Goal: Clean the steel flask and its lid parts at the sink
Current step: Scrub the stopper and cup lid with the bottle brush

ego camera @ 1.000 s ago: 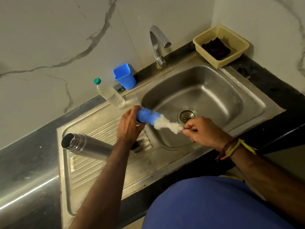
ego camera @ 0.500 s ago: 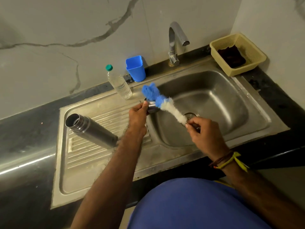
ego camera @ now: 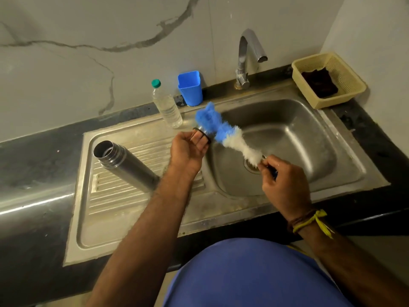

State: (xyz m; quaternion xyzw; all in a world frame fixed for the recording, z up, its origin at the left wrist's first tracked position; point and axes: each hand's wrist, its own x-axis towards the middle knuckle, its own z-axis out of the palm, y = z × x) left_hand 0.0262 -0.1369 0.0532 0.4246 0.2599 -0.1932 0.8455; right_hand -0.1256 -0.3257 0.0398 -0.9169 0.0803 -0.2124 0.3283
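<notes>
The steel flask (ego camera: 124,165) stands open-mouthed on the ribbed drainboard (ego camera: 124,200), left of my forearm. My left hand (ego camera: 188,149) grips a small steel lid part (ego camera: 204,135) with a dark rim at the basin's left edge. My right hand (ego camera: 285,185) holds the handle of a bottle brush (ego camera: 223,134) with blue and white bristles. The blue bristle end rests against the outside of the lid part, above the basin.
The steel sink basin (ego camera: 298,138) has its drain under the brush. A tap (ego camera: 245,60) stands behind it. A clear plastic bottle (ego camera: 167,106) and a blue cup (ego camera: 190,88) sit by the wall. A yellow basket (ego camera: 345,85) with a dark cloth sits at the right.
The brush has come out of the lid part and swung up, its blue end now pointing toward the wall. My left hand has turned the lid part. The view has shifted left.
</notes>
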